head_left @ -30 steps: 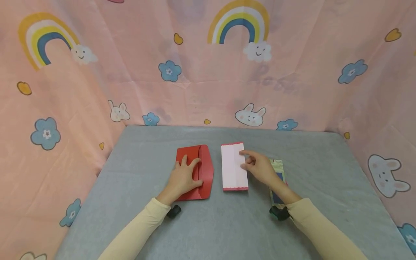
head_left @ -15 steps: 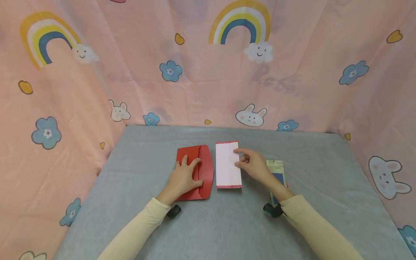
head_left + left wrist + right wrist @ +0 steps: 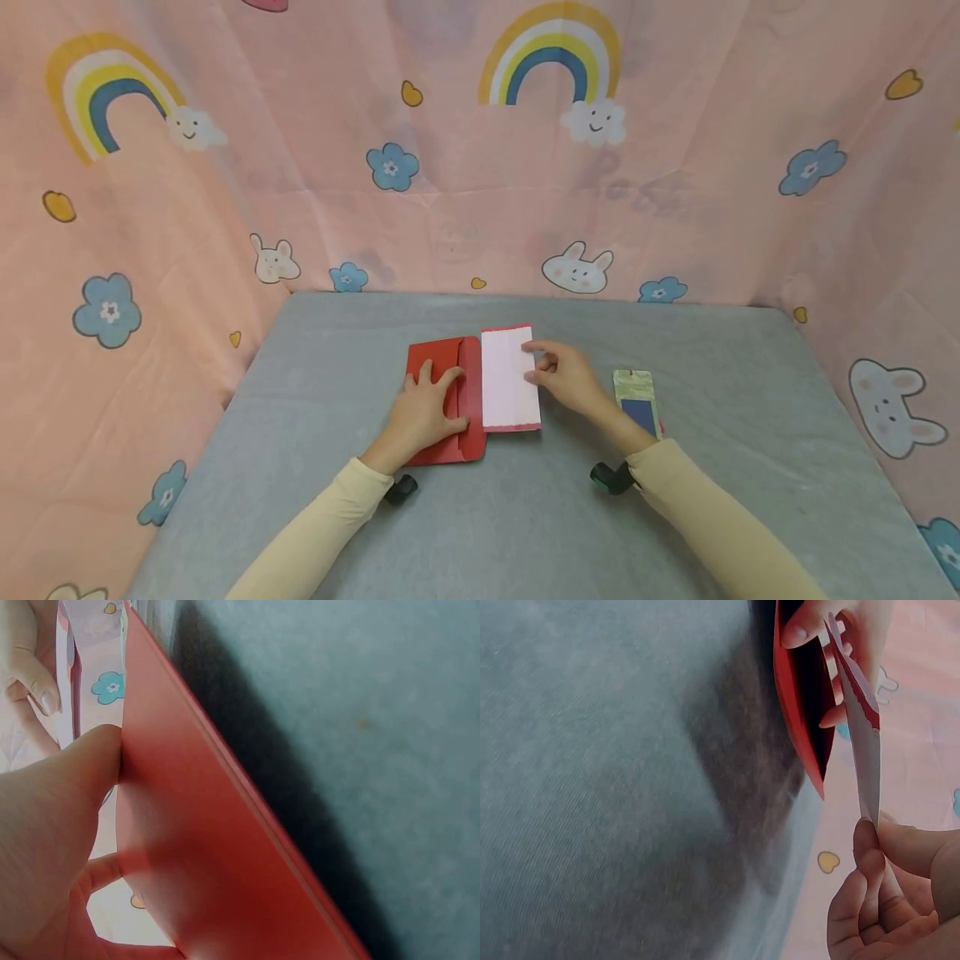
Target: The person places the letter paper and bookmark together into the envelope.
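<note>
Behind and along both sides of the workspace hangs a pink curtain (image 3: 480,208), printed with rainbows, rabbits and flowers. Below it spreads the grey-blue table (image 3: 720,392).

Left of the table's middle is the red envelope (image 3: 471,400), its flap opened out to the right. The person's left hand (image 3: 427,408) is over it, fingers and thumb spread, tips resting on the paper near the mouth. It is probably light and fairly stiff but smooth, so likely to skid under a push; a steady hold at 2 spots beside the mouth would suit it, without creasing the flap.

Just right of that, the white card (image 3: 506,379), with a red strip at each of its 2 short ends, overlaps the flap in the head view; whether they touch cannot be told. The right hand (image 3: 573,382) pinches its right long edge between thumb and bent fingers. It looks thin and very light, and would likely bow or kink if pushed hard; the middle of that long edge seems a good place to hold it.

Smallest is 1 gold-and-blue packet (image 3: 635,400), lying apart at the right, partly hidden by the right forearm.
</note>
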Demonstrator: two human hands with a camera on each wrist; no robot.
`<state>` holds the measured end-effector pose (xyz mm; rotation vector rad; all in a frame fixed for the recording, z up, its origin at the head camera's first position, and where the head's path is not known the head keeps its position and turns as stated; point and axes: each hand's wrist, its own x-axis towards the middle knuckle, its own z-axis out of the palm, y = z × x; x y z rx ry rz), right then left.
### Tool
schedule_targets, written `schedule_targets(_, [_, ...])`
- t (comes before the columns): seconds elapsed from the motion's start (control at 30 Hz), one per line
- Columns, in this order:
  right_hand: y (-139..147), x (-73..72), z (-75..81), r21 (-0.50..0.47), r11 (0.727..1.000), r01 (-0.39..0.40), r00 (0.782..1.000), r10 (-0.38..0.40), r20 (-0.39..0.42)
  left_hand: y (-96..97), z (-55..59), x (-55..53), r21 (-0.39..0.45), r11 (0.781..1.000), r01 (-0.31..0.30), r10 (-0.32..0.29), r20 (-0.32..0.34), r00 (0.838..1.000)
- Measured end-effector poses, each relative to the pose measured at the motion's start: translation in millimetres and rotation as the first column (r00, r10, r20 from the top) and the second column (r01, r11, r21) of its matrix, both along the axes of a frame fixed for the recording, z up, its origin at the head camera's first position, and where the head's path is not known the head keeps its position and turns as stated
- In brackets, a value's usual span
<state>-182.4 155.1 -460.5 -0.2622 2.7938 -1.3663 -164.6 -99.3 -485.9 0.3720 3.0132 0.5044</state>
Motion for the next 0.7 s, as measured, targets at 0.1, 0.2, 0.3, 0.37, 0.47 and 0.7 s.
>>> schedule_targets(0.1, [-4,-2.1,-1.7,-0.014,1.0,0.0,1.0,0.0,0.004,0.2,0.1,0.3,-0.003,1.0,0.002,-0.002,-0.003,1.0])
schedule_targets(0.2, [-7,-3.8,-3.7,-0.015,1.0,-0.002,1.0,0.002,0.012,0.8,0.3,-0.2,-0.008,1.0,-0.001,0.001,0.0,1.0])
schedule_targets(0.3, [-11,-5.2,-5.7,-0.005,1.0,-0.005,1.0,0.005,0.018,1.2,0.3,-1.2,-0.012,1.0,-0.004,0.005,0.011,1.0])
schedule_targets(0.37, [-12,-5.9,-6.3,-0.005,1.0,-0.011,1.0,0.011,0.021,1.3,0.0,-1.8,-0.017,1.0,-0.007,0.007,0.016,1.0])
schedule_targets(0.47, [-14,-6.9,-7.3,-0.015,1.0,-0.016,1.0,0.016,0.022,1.4,0.2,-2.3,-0.021,1.0,-0.006,0.007,0.01,1.0])
schedule_targets(0.7, [-18,-10.6,-13.7,-0.005,0.999,-0.036,0.999,0.036,0.021,1.0,0.6,-1.5,-0.019,1.0,-0.002,0.002,0.01,1.0])
